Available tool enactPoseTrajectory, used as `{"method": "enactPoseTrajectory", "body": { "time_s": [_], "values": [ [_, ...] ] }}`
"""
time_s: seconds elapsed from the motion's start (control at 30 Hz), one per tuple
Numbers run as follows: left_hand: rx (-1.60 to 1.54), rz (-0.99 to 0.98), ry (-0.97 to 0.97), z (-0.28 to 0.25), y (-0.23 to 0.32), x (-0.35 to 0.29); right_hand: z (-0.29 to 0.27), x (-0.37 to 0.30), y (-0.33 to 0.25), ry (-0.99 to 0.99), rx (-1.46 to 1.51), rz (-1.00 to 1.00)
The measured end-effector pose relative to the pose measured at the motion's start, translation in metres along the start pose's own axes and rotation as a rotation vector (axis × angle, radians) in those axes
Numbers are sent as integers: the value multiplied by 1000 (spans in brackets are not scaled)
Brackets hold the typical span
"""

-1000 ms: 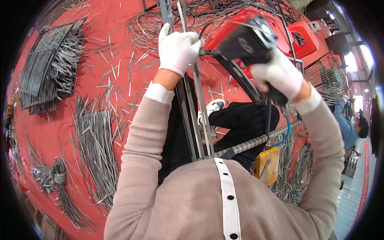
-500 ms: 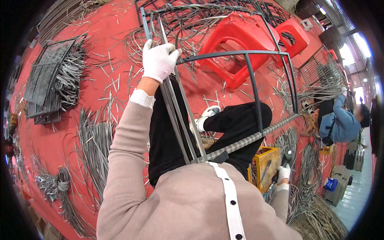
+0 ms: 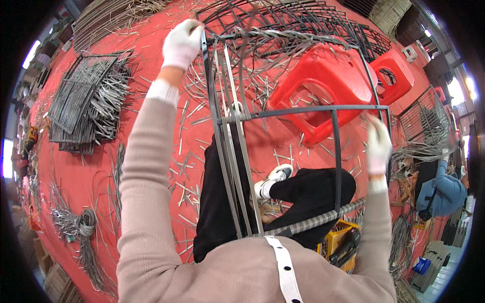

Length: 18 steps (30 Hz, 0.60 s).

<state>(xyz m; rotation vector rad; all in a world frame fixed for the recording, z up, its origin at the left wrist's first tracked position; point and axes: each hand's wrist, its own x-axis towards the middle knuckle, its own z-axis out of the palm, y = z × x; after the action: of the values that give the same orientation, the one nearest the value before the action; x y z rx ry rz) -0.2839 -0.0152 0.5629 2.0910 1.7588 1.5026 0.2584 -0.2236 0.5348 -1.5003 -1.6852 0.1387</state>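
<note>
A dark metal frame (image 3: pixel 298 111) rests across my lap, its near bar (image 3: pixel 316 218) wrapped in grey woven strips. Several long flat grey strips (image 3: pixel 230 166) run along its left side from the far bar to the near bar. My left hand (image 3: pixel 182 45), in a white glove, pinches the frame's far left corner. My right hand (image 3: pixel 379 146), gloved too, is raised beside the frame's right side; motion smears its fingers, and I see nothing held in it. A black hand tool (image 3: pixel 347 245) lies at the yellow box (image 3: pixel 339 232) by my right thigh.
Red plastic stools (image 3: pixel 323 91) stand beyond the frame. Stacked metal frames (image 3: pixel 88 101) lie at left, with a bundle of grey strips (image 3: pixel 86 224) nearer. Strip scraps litter the red floor (image 3: pixel 151 151). A person in blue (image 3: pixel 442 189) works at far right.
My left hand has slid from the middle crossbar out to the far left corner. My right hand has left the tool by the yellow box and risen beside the frame.
</note>
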Motion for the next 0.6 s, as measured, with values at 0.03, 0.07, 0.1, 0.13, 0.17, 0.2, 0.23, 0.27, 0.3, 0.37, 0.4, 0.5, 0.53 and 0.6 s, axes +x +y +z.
{"method": "enactPoseTrajectory", "body": {
  "time_s": [0.03, 0.07, 0.1, 0.13, 0.17, 0.2, 0.23, 0.27, 0.3, 0.37, 0.4, 0.5, 0.53, 0.6],
  "values": [
    [65, -15, -85, 16, -11, 27, 41, 44, -25, -100, 20, -157],
    [113, -28, -217, 32, -20, 49, 84, 80, -51, -179, 54, -315],
    [80, -17, -364, 48, -28, 65, 128, 113, -75, -254, 62, -499],
    [20, -23, -478, 63, -35, 77, 176, 141, -98, -238, 33, -668],
    [-34, -67, -599, 76, -41, 85, 218, 166, -119, -251, -3, -728],
    [-108, -106, -600, 87, -45, 91, 259, 186, -136, -247, -59, -690],
    [-165, -228, -641, 95, -49, 94, 292, 201, -149, -209, -165, -668],
    [-121, -198, -624, 100, -53, 97, 321, 214, -159, -198, -248, -583],
    [-45, -145, -602, 104, -57, 98, 344, 224, -164, -169, -249, -533],
    [67, -96, -556, 107, -65, 98, 369, 235, -164, -274, -244, -458],
    [2, -40, -493, 108, -70, 95, 373, 237, -160, -286, -139, -495],
    [-26, 79, -432, 111, -82, 92, 372, 252, -146, -407, 706, -167],
    [-62, 88, -422, 112, -85, 90, 373, 262, -143, -431, 692, -62],
    [-125, 111, -402, 113, -87, 89, 379, 288, -138, -453, 432, 16]
  ]
}}
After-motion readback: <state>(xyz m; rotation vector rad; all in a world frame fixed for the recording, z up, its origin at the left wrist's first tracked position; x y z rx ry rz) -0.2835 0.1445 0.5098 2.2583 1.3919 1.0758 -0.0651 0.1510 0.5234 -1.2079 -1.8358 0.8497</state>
